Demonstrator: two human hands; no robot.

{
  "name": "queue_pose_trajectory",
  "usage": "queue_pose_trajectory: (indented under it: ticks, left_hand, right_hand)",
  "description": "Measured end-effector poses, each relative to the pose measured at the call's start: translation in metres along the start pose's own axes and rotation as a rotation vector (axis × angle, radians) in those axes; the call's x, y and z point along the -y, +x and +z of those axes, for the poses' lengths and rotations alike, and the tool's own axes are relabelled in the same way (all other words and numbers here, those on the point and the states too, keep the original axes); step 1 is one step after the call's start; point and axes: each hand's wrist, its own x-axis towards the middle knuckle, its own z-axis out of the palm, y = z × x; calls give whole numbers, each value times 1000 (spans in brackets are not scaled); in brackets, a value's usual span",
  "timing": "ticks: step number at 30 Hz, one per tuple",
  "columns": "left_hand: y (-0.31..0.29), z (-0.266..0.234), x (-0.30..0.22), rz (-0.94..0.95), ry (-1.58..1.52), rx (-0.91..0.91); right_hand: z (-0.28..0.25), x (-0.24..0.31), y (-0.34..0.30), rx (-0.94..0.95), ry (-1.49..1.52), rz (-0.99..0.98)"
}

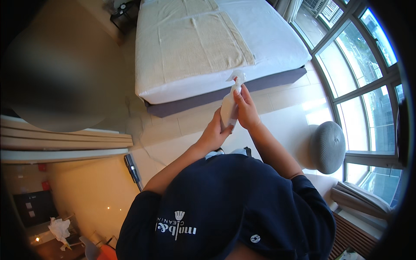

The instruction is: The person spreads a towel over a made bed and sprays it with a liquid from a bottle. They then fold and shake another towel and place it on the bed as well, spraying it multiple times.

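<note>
In front of my chest I hold a white spray bottle [228,108] with a clear trigger head, tilted with its top away from me. My left hand [213,132] is closed round the lower part of the bottle. Higher up, near the neck, my right hand [247,108] grips it, thumb along the side. The trigger head [238,76] shows against the near edge of the bed [277,47], which has a white sheet and a beige blanket [199,47] spread over it.
A grey ribbed pouf [329,147] stands on the pale tiled floor [195,123] to my right, by tall windows [355,65]. To my left, a dark handheld vacuum-like device [131,167] stands near a cable. A small dark table [123,15] is beyond the bed's left side.
</note>
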Motion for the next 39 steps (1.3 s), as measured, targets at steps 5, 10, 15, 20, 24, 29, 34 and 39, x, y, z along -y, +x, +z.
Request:
queue_pose_trajectory:
  ticks: [5, 10, 15, 20, 24, 29, 34, 39]
  left_hand:
    - [77, -62, 12, -33, 68, 112]
    - [130, -123, 47, -219, 478, 321]
    - [89, -189, 165, -561, 646, 215]
    - [-58, -220, 260, -1134, 465, -111]
    - [-127, -213, 286, -1180, 186, -216]
    - [-40, -172, 216, -1259, -450, -909]
    - [2, -126, 205, -1252, -446, -827]
    - [-20, -83, 222, -1242, -119, -683]
  right_hand:
    - [6, 0, 98, -25, -196, -41]
    - [-39, 4, 240, -211, -408, -17]
    - [-95, 13, 404, -265, -616, -140]
    - [-103, 14, 526, -357, -808, -44]
    - [-84, -27, 599, -306, -744, -210]
    - [0, -62, 656, -53, -805, 42]
    - [120, -100, 692, 234, -865, -147]
    - [199, -116, 689, 379, -830, -25]
